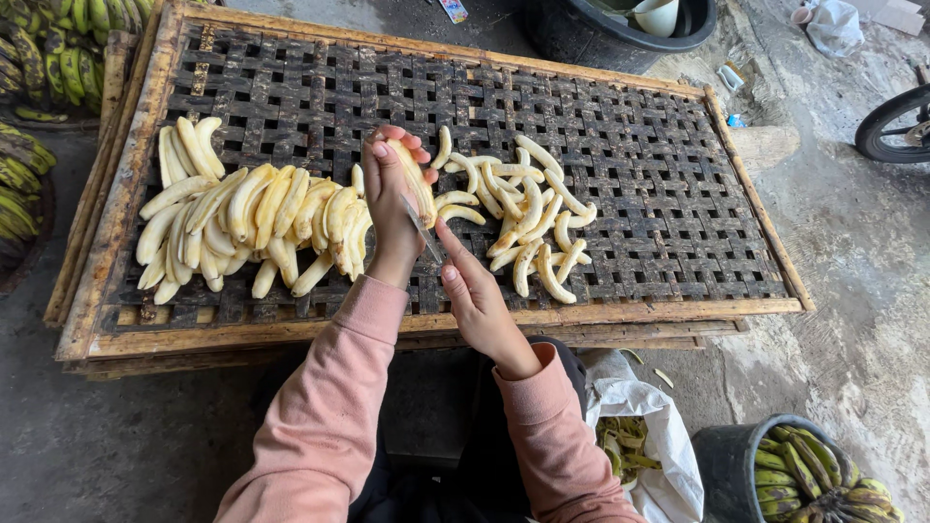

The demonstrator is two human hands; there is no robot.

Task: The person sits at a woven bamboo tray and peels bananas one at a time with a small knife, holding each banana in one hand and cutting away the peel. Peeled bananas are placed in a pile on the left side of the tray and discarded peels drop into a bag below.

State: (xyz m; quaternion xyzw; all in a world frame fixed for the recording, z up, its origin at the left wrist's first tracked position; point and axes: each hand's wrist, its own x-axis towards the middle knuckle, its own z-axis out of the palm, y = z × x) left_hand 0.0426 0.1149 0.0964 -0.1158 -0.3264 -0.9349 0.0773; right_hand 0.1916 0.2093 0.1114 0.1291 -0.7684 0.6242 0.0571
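My left hand point(389, 203) holds a peeled banana point(416, 180) upright above a woven bamboo tray point(659, 145). My right hand point(475, 295) grips a small knife point(423, 230) whose blade touches the lower part of that banana. A big pile of whole peeled bananas point(242, 221) lies on the tray left of my hands. Several thinner banana slices point(528, 218) lie spread on the tray to the right. Both arms wear pink sleeves.
Green unpeeled bananas point(58, 48) are stacked at the far left. A dark bucket of green bananas point(809, 475) stands at lower right, beside a white bag with peels point(635, 436). A black tub point(620, 29) sits beyond the tray; a wheel point(896, 121) shows at right.
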